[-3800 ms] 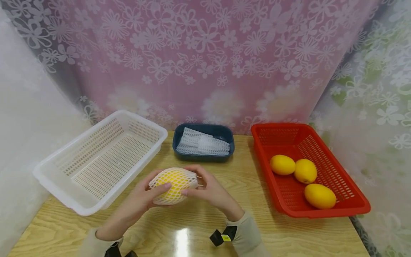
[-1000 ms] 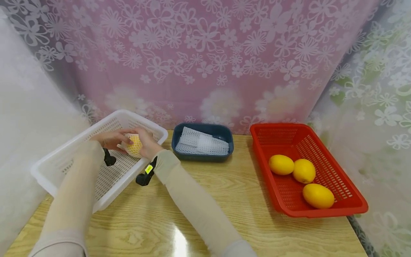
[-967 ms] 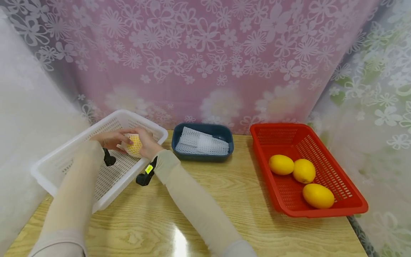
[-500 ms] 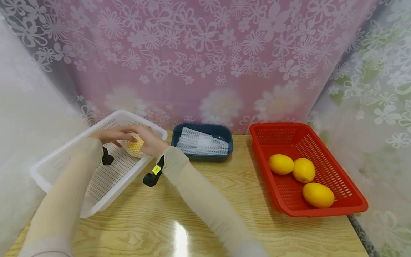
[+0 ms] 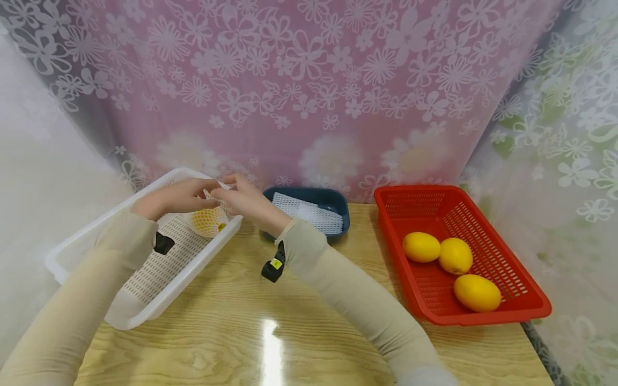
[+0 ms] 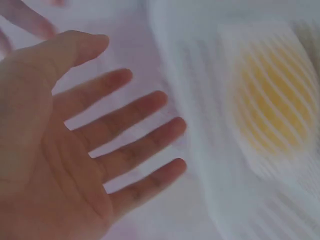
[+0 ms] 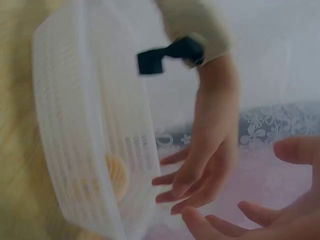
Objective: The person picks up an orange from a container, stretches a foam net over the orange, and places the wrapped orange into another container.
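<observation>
A yellow oval fruit (image 5: 207,221) in a white foam net lies at the far right end of the white basket (image 5: 183,276). Above that end hovers my left hand (image 5: 176,195), its fingers straight and spread, holding nothing. In the left wrist view the netted fruit (image 6: 275,97) sits apart from the open palm. My right hand (image 5: 251,201) is over the basket's right end, thumb and fingers loosely extended. Nothing lies in its grasp in the right wrist view, where the fruit (image 7: 117,175) shows past the basket wall. The hands partly cover the net's upper end in the head view.
At the back centre stands a dark blue tray (image 5: 333,201) with white foam nets (image 5: 314,217) in it. A red basket (image 5: 404,268) on the right holds three yellow fruits (image 5: 456,256). All stand on a wooden table (image 5: 232,321) before a flowered pink curtain (image 5: 314,80).
The netted fruit went from both hands above the table into the white basket. Both hands have since let go and lifted, the right one moving rightward.
</observation>
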A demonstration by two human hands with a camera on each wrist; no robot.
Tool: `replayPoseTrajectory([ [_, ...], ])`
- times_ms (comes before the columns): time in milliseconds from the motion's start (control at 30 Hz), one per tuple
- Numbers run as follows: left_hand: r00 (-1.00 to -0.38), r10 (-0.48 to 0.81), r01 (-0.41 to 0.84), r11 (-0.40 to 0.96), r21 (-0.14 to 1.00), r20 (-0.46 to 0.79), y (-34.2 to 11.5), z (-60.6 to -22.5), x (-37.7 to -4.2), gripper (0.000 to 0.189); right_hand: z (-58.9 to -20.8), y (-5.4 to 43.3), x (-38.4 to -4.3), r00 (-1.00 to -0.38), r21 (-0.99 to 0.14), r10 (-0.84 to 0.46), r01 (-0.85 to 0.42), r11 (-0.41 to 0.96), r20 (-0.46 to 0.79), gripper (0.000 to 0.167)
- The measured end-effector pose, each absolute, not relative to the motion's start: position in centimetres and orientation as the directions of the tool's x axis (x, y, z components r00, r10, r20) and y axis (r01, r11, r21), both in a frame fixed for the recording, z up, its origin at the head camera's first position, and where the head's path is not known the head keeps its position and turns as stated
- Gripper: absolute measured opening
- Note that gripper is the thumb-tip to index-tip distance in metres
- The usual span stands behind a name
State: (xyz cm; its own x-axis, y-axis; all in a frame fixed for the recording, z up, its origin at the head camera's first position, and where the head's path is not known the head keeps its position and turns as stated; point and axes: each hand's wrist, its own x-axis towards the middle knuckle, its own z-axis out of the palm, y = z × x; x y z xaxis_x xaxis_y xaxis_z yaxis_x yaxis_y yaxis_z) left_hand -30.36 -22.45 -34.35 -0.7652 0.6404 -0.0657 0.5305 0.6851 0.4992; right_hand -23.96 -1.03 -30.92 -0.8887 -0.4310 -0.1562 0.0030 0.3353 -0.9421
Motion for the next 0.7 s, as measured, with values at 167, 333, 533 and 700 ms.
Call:
replayPoseTrajectory([
  [167,-0.764,0.643,0.535,0.676,0.506,-0.051,-19.5,-32.4,-26.6,0.036,-30.4,1.9,-22.6,-0.870,-0.812,-0.491,-0.249,0.528,-0.052,0.060],
  [333,-0.759,0.651,0.545,0.641,0.541,-0.006,-16.6,-32.4,-22.8,0.035,-30.2,5.1,-20.9,-0.838,-0.659,-0.546,-0.422,0.622,0.022,0.043],
  [533,-0.737,0.672,0.580,0.574,0.578,0.072,-12.2,-35.2,-19.3,0.032,-31.7,9.1,-18.4,-0.846,-0.453,-0.526,-0.502,0.737,0.082,0.023],
  [700,-0.702,0.703,0.581,0.475,0.661,0.112,-8.8,-38.6,-17.5,0.031,-34.2,12.2,-16.2,-0.846,-0.334,-0.516,-0.530,0.780,0.136,0.021],
])
